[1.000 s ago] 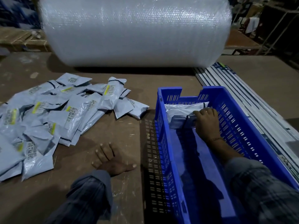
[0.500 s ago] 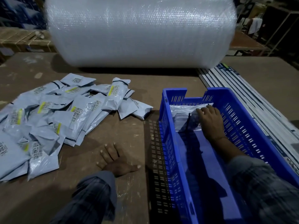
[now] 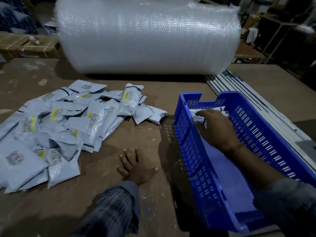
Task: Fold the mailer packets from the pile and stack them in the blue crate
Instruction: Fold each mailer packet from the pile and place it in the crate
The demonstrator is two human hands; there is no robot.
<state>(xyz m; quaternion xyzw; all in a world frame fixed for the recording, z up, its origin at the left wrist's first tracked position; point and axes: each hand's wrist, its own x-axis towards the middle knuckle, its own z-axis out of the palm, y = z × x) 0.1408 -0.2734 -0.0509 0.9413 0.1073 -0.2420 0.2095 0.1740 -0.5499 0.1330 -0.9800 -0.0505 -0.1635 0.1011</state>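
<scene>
The mailers (image 3: 56,127) at left are grey plastic film, creased and faintly glossy. The crate (image 3: 193,151) at right is hard blue plastic (slotted walls). The bench (image 3: 119,134) is matt, scuffed brown board. The roll (image 3: 147,36) at top is clear bubble wrap.

The brown table (image 3: 106,211) has a worn, scratched top. On its left part lies a loose pile of grey mailer packets (image 3: 65,127), many overlapping each other. A big roll of bubble wrap (image 3: 147,40) lies on its side at the far edge. The blue crate (image 3: 266,134) stands on the right part. The left hand (image 3: 136,168) rests flat between pile and crate, fingers spread.
</scene>
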